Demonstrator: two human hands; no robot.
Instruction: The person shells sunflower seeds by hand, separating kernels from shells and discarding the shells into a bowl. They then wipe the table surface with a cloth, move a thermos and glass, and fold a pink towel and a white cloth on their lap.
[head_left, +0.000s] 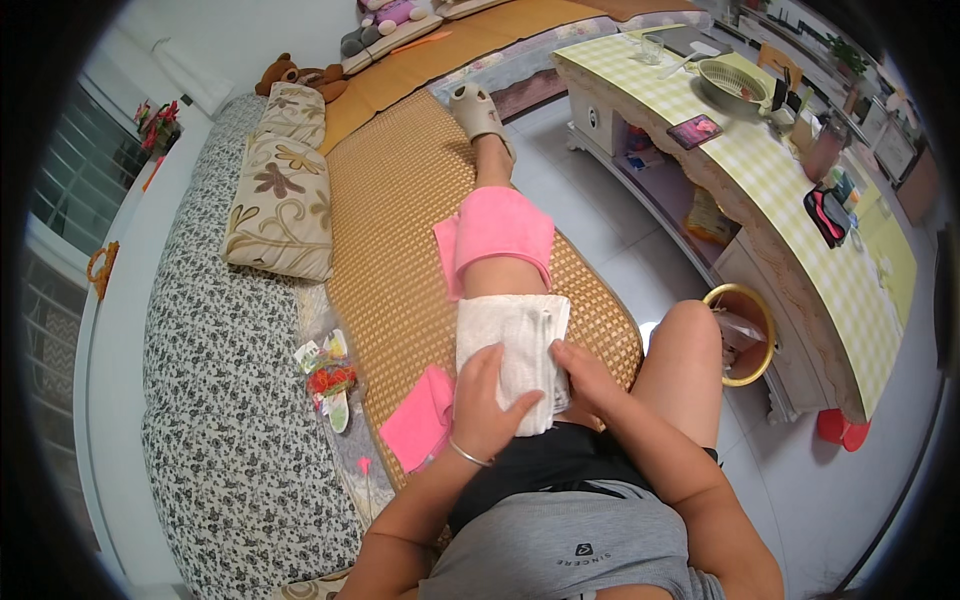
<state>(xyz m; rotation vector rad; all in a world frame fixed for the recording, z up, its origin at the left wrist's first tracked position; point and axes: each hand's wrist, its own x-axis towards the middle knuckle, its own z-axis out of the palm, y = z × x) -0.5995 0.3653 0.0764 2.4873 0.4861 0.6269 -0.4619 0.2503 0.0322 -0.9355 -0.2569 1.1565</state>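
Observation:
A folded white towel (501, 330) lies across my outstretched thigh. My left hand (484, 409) rests on its left part, the thumb spread to the right. At the towel's right edge, where the folded layers stack up, my right hand (589, 375) grips the cloth with its thumb on top; its other fingers are mostly hidden. Farther down the same leg, a pink towel (504, 229) is draped over the shin. Another folded pink cloth (420, 420) lies on the woven mat (397, 195) beside my left forearm.
Left of the mat lie small packaged items (330, 379) and patterned cushions (281, 202). A table with a checked cloth (757, 169) stands at right, bearing a phone (694, 132) and a colander (731, 82). A gold-rimmed bin (763, 337) is by my right knee.

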